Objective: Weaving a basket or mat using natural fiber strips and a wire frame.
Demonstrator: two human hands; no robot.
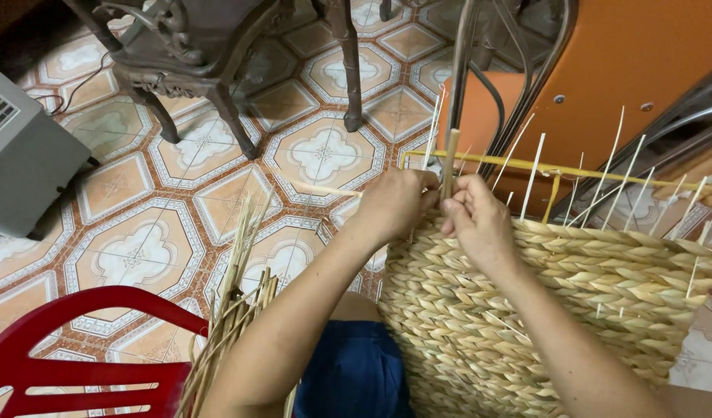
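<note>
Fingers of the left hand and the right hand were closed on a pale fibre strand at the top edge of a half-woven basket, which rested against the person's lap. Thin white stakes rose from the basket's unfinished rim, beside a yellow wire frame. Left of the basket, a bundle of loose dried strands leaned over a red plastic chair. Beyond the basket stood a dark carved wooden stool on the patterned tile floor.
</note>
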